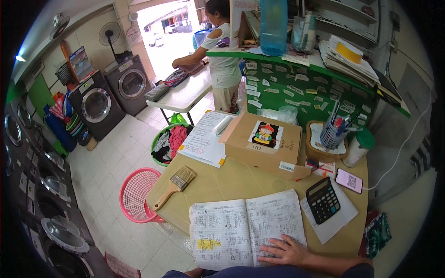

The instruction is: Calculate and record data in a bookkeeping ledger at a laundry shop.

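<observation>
An open notebook (222,259), filled with handwriting and marked with a yellow highlight on its left page, lies at the front edge of the table. My right hand (285,251) rests flat on the right page, fingers spread, holding nothing. Of my left hand (196,272) only a sliver of skin shows by the notebook's lower left corner; its fingers are hidden. To the right of the notebook a black calculator (322,200) sits on white paper (340,220). A wide wooden-handled brush (175,186) lies beyond the notebook's left page.
On the table (259,183) are a cardboard box (255,157), written sheets (204,143), a pen holder (333,134), a lidded jar (359,147) and a phone (349,180). Baskets (134,194) stand left, washing machines (60,236) beyond. A person (225,60) handles clothes at a white table (185,95).
</observation>
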Action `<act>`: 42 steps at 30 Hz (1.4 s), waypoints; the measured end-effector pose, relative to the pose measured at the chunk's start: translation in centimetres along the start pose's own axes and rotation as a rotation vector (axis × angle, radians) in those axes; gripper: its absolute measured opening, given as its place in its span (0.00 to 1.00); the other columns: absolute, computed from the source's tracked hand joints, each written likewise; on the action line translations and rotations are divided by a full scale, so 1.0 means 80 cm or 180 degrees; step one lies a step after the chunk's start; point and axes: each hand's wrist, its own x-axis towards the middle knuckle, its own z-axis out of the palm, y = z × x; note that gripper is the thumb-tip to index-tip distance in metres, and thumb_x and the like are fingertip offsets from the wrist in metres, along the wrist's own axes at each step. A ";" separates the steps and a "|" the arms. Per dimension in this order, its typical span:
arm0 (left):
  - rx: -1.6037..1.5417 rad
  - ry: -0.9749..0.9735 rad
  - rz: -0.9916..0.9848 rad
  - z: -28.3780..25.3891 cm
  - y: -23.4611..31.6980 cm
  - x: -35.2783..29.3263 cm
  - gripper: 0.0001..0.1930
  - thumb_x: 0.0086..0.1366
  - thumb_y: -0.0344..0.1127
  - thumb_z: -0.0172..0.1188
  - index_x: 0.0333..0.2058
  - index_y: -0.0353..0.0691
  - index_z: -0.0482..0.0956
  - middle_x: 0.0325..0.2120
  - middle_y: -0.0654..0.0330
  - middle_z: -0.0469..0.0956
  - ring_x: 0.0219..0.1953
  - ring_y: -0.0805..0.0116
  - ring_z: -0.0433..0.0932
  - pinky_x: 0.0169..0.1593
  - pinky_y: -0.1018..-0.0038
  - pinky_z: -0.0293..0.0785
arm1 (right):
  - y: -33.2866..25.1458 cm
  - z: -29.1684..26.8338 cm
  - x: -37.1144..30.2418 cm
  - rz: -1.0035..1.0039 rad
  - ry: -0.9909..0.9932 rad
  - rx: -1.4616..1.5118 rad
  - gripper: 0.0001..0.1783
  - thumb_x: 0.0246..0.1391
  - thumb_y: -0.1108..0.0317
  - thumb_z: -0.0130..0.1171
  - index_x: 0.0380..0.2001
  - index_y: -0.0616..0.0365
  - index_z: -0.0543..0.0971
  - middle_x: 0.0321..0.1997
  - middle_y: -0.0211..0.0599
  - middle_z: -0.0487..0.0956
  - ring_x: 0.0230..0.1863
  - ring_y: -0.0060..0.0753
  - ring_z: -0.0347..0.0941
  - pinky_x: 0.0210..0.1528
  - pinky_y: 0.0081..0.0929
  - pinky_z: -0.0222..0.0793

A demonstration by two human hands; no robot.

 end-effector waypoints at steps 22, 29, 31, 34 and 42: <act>-0.1433 0.1427 0.1023 -0.045 0.174 -0.186 0.14 0.75 0.48 0.50 0.37 0.44 0.72 0.25 0.69 0.65 0.25 0.77 0.65 0.29 0.76 0.63 | 0.000 -0.006 -0.027 0.1117 0.1377 0.0746 0.10 0.52 0.69 0.66 0.39 0.57 0.83 0.51 0.44 0.81 0.48 0.48 0.79 0.51 0.37 0.75; 0.0374 -0.0455 0.3209 0.021 0.358 -0.335 0.13 0.65 0.33 0.61 0.46 0.35 0.74 0.41 0.55 0.75 0.46 0.61 0.74 0.52 0.68 0.69 | 0.038 -0.028 0.003 0.1612 0.0078 0.0872 0.14 0.54 0.63 0.65 0.42 0.58 0.83 0.53 0.46 0.78 0.56 0.49 0.73 0.59 0.39 0.70; 0.1070 -0.1632 0.3692 0.072 0.367 -0.381 0.23 0.61 0.38 0.67 0.52 0.36 0.74 0.50 0.49 0.74 0.54 0.48 0.72 0.59 0.58 0.67 | 0.047 -0.028 0.031 0.1705 0.0011 0.0904 0.15 0.54 0.61 0.65 0.42 0.58 0.83 0.55 0.47 0.77 0.57 0.49 0.72 0.60 0.40 0.69; 0.1639 -0.1985 0.3798 0.126 0.333 -0.422 0.32 0.63 0.50 0.65 0.62 0.43 0.68 0.62 0.47 0.65 0.66 0.42 0.62 0.67 0.50 0.59 | 0.060 0.003 0.057 0.1577 0.0628 0.0774 0.17 0.56 0.59 0.64 0.45 0.57 0.83 0.59 0.48 0.75 0.60 0.52 0.70 0.63 0.41 0.66; 0.3182 -0.1773 0.4073 0.139 0.295 -0.385 0.47 0.56 0.72 0.59 0.69 0.54 0.63 0.70 0.50 0.57 0.73 0.39 0.49 0.67 0.30 0.44 | 0.051 0.040 0.047 0.1783 0.0563 0.0796 0.26 0.58 0.53 0.63 0.58 0.51 0.77 0.67 0.49 0.69 0.71 0.57 0.58 0.72 0.53 0.50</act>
